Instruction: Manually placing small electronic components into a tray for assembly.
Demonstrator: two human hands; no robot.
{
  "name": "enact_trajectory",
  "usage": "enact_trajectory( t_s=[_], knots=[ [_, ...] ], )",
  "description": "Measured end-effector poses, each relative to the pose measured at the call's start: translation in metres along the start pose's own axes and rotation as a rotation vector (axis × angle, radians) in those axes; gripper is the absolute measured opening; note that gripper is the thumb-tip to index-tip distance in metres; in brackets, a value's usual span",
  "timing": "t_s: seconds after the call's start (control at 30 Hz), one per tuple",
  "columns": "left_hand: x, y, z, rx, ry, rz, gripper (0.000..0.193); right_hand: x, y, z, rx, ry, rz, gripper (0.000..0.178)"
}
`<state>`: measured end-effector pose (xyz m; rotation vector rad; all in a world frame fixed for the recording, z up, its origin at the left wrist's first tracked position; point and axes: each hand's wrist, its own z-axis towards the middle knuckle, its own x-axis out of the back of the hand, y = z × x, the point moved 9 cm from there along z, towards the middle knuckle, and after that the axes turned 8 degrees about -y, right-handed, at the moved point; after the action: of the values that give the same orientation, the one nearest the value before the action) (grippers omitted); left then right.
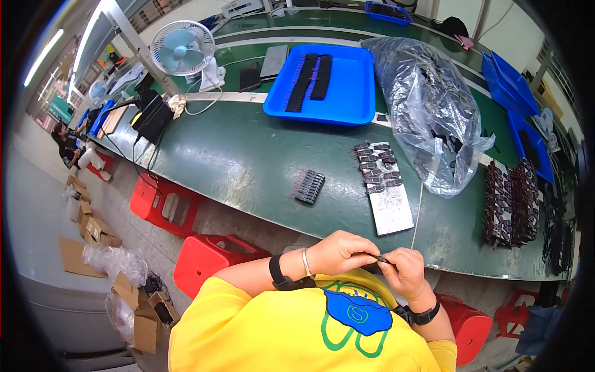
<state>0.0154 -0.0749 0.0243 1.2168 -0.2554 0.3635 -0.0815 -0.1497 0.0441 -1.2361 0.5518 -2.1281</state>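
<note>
My left hand (339, 253) and my right hand (406, 271) meet at the table's near edge, both with fingers pinched. Between the fingertips is a small black part (379, 258), largely covered, its exact kind too small to tell. Beyond my left hand, a neat row of small black parts with thin reddish wires (310, 186) lies on the green table. Past my right hand is a pale flat plate (392, 214), with similar wired black parts (378, 167) across its far half.
A blue tray (344, 102) holds dark rows of parts at the back. Right of it lies a clear plastic bag (427, 105) of dark items. Plates crowded with wired parts (511, 201) stand far right. A fan (183, 49) is back left; red stools (207, 260) edge the table (248, 155).
</note>
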Motion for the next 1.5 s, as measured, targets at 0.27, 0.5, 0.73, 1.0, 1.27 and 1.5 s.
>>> enact_trajectory(
  t_s=[0.27,0.5,0.73,1.0,1.27,1.5],
  knots=[
    [0.019,0.038,-0.019,-0.158,-0.032,0.399,0.017,-0.02,-0.013,0.012,0.117,-0.124,0.044,0.016],
    [0.078,0.026,-0.053,-0.036,0.151,0.435,0.017,0.001,-0.009,0.007,0.152,-0.039,-0.014,0.016],
    [0.125,-0.005,-0.064,0.121,0.194,0.712,0.016,0.054,0.031,-0.032,-0.197,0.21,-0.223,0.012],
    [0.141,-0.017,-0.063,0.209,0.253,0.727,0.014,0.052,0.028,-0.032,-0.149,0.267,-0.274,0.012],
    [0.145,-0.025,-0.063,0.301,0.268,0.684,0.018,0.051,0.025,-0.029,-0.126,0.257,-0.273,0.013],
    [0.142,-0.017,-0.06,0.252,0.286,0.762,0.021,0.054,0.026,-0.037,-0.159,0.267,-0.254,0.008]
  ],
)
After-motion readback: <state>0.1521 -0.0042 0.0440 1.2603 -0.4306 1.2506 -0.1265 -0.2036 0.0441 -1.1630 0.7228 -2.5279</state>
